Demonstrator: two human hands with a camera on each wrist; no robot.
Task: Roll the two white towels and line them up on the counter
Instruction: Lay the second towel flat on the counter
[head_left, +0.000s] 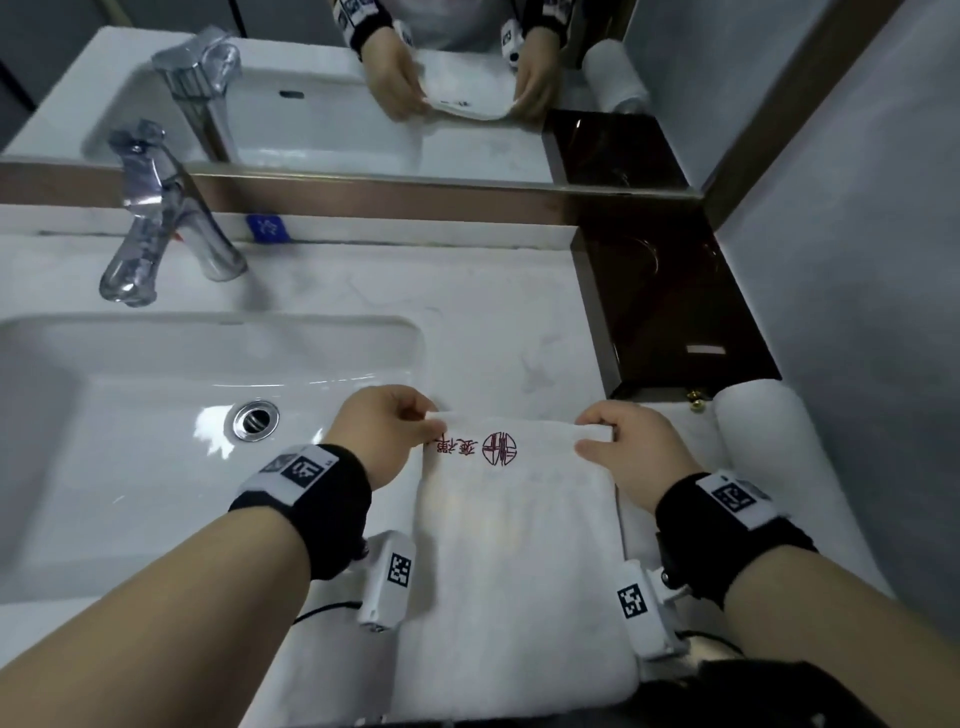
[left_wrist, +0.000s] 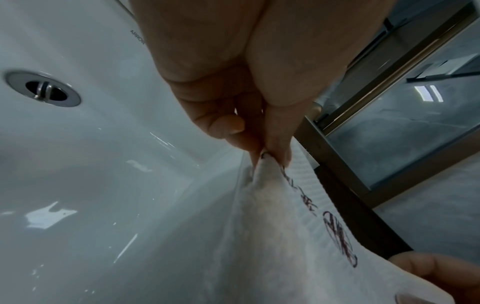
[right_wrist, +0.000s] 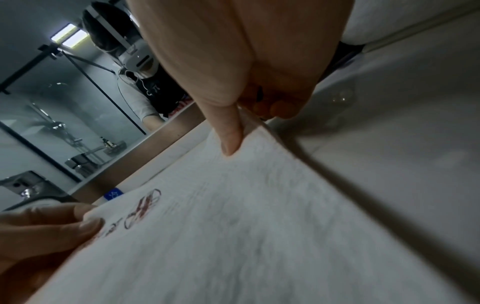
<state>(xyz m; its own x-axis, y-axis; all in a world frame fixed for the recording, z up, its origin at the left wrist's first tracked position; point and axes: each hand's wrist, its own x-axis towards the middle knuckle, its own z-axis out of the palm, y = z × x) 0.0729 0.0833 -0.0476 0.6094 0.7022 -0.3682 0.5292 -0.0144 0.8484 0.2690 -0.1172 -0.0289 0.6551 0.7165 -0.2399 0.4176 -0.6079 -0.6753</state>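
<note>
Seen from the wrist, the left hand pinches a corner of a white towel between thumb and fingertips. Red embroidery runs along the towel's edge just beyond the hand. Left of the hand lies a white sink with its metal drain; the right hand holds the towel's far corner.

flat towel: white, dark-red round emblem and characters near its far edge | rolled towel: plain white | counter: white, faint grey marbling | basin: glossy white | faucet: chrome | wristbands: black, white tags with black square codes | box: dark brown
</note>
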